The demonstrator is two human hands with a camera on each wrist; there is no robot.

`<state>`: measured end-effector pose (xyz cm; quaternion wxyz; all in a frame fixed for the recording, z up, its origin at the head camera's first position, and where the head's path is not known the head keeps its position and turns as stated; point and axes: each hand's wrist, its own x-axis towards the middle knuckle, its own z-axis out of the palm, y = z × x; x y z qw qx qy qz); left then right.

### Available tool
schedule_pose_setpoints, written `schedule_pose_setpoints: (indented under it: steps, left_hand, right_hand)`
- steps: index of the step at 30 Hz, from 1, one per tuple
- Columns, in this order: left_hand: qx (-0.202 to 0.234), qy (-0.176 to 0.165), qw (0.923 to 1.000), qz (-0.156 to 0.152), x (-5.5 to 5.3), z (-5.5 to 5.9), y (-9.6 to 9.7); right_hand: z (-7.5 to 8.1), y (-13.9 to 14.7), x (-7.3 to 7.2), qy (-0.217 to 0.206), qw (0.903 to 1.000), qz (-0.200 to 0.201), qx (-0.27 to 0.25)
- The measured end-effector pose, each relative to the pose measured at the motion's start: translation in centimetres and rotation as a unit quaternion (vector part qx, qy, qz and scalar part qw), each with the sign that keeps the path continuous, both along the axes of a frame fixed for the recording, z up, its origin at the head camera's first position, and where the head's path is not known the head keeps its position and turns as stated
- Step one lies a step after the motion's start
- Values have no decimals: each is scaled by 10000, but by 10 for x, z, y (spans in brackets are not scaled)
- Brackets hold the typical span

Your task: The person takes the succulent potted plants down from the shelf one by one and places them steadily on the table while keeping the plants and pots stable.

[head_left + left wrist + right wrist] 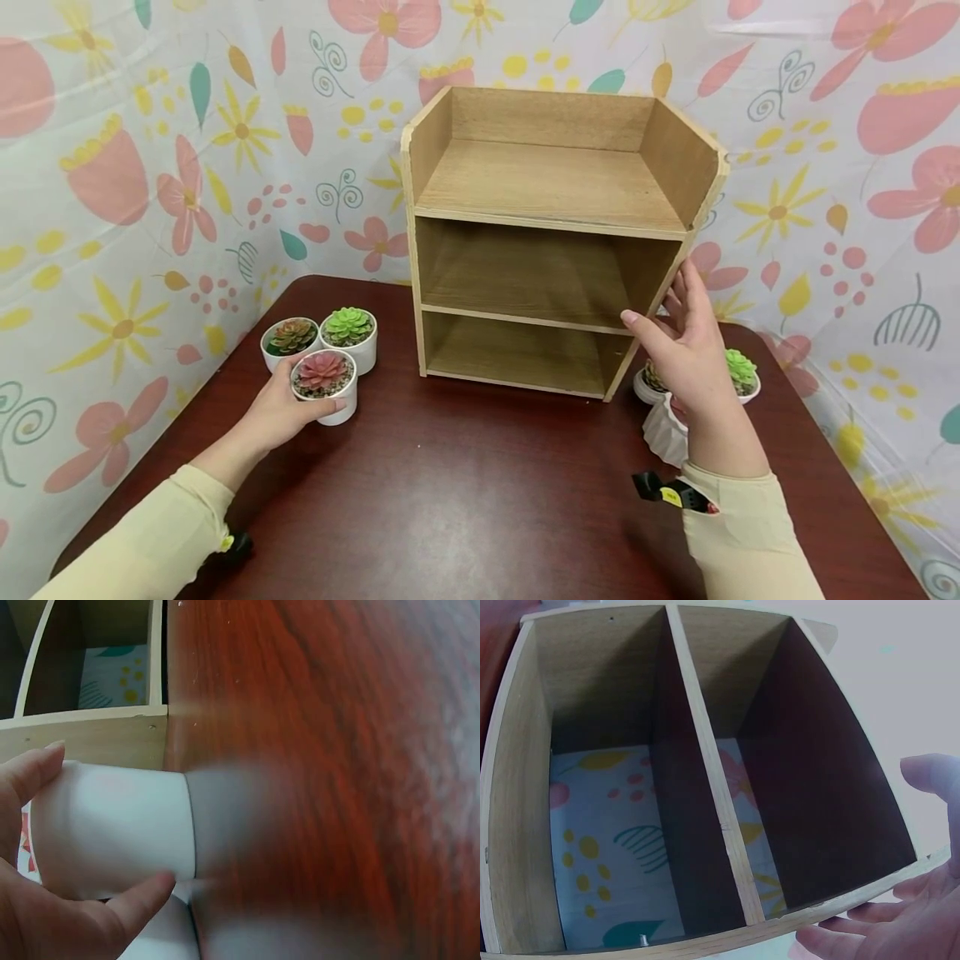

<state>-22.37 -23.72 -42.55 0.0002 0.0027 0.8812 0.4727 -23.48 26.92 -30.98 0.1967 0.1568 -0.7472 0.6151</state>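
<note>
My left hand (pixel 276 414) grips a white pot (pixel 343 406) with a pink succulent (pixel 322 371) from its left side. In the left wrist view, that pot (pixel 116 825) lies between thumb and fingers. Behind it stand two more white pots, one with a brownish succulent (pixel 292 336), the other with a green succulent (pixel 348 325). A wooden shelf (pixel 551 221) stands at the back of the table. My right hand (pixel 697 358) is at its right side, fingers extended along the side panel. The right wrist view shows the thumb apart from the shelf's edge (pixel 855 896).
At right, partly hidden by the right hand and wrist, are a fluted white pot (pixel 665 433), a second white pot (pixel 645 389) and a green succulent (pixel 741 369). The dark red table (pixel 450 500) meets flower-patterned cloth (pixel 255 125) at the back and sides.
</note>
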Motion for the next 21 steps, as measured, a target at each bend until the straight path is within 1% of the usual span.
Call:
schedule_pose_setpoints:
  steps: [6, 15, 21]
  left_hand:
    - [-79, -19, 9997, -228, 3, 3, -3]
    - [35, -106, 9993, -360, 5, 2, -8]
    - [47, -145, 9989, -453, 3, 0, -9]
  right_hand:
    - [-3, 2, 0, -21, 10000, -67, 64]
    - [-3, -1, -1, -77, 9998, -65, 141]
    - [-1, 0, 1, -108, 9997, -132, 149]
